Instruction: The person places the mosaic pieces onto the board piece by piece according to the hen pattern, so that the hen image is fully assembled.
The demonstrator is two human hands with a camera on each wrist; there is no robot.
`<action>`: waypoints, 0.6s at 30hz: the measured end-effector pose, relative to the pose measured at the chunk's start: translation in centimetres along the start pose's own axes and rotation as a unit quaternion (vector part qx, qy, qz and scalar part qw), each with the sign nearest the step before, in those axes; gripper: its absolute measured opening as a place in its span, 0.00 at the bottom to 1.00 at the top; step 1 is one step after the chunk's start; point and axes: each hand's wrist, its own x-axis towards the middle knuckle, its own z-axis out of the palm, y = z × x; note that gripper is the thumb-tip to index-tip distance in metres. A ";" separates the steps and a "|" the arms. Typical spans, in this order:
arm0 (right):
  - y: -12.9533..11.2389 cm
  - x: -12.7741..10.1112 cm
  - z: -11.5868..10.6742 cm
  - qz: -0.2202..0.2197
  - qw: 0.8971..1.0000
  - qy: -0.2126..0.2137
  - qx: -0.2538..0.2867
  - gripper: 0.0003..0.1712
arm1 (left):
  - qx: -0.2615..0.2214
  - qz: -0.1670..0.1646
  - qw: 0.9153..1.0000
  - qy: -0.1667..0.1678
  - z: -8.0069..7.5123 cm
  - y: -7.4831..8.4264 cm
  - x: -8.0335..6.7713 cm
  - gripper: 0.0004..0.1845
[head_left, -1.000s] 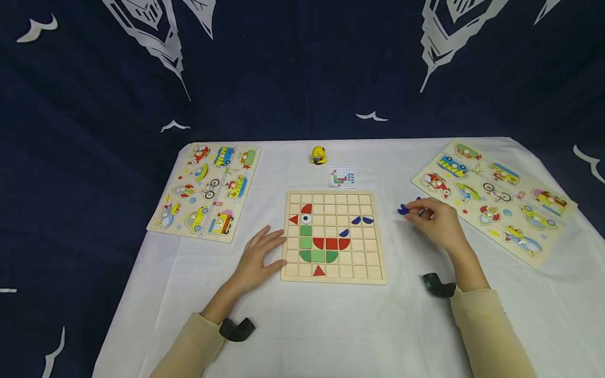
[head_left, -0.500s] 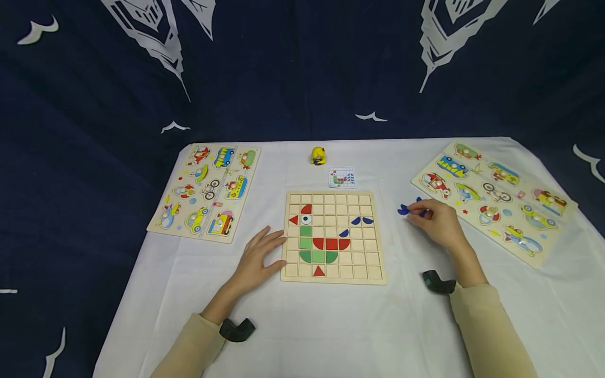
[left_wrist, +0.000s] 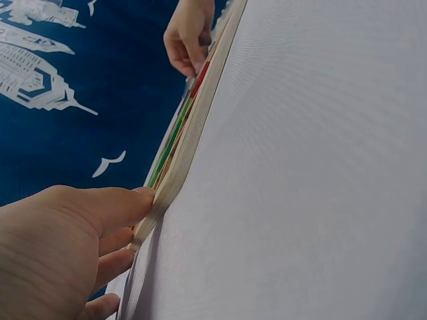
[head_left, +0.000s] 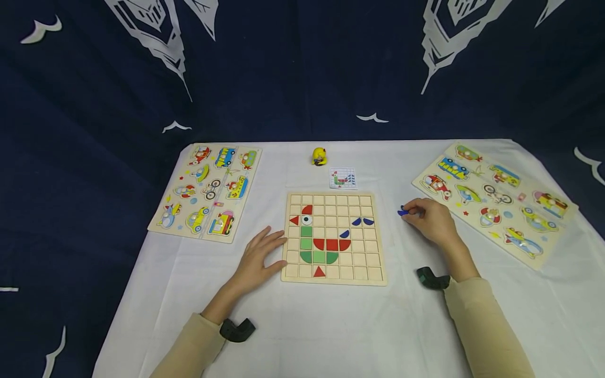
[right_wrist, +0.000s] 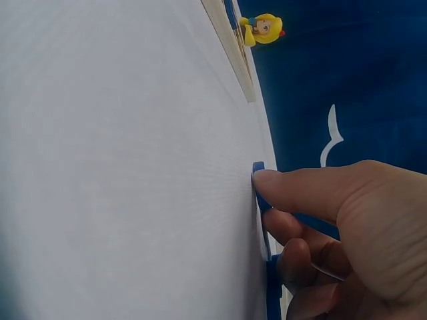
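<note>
A wooden grid board (head_left: 359, 270) lies in the middle of the white table, with red, green and dark blue shapes set in its squares. My left hand (head_left: 257, 257) lies flat beside it, its straight fingers (left_wrist: 127, 207) touching the board's left edge (left_wrist: 190, 137). To the right of the board, my right hand (head_left: 427, 218) has its fingers curled over small dark blue pieces on the cloth. Its thumb and fingers pinch one blue piece (head_left: 403, 212) (right_wrist: 259, 193) against the table. Another blue piece shows under the curled fingers in the right wrist view.
A small pattern card (head_left: 342, 178) and a yellow figure (head_left: 319, 156) lie behind the board. Vehicle peg puzzles lie at the left (head_left: 205, 191) and right (head_left: 496, 197) of the table. Dark blue patterned cloth hangs behind.
My right hand has closed in over the blue pieces and shifted slightly left, so only one piece shows at its fingertips now. The left hand has not moved.
</note>
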 end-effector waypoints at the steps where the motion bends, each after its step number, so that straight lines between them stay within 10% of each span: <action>1: 0.0 0.0 0.0 0.000 1.000 -0.001 0.000 0.09 | -0.001 0.000 1.000 0.000 0.0 0.0 0.0 0.29; 18: -0.2 -0.2 0.1 -0.029 1.000 0.006 -0.006 0.08 | 0.007 0.004 1.000 0.003 0.1 -0.3 0.0 0.29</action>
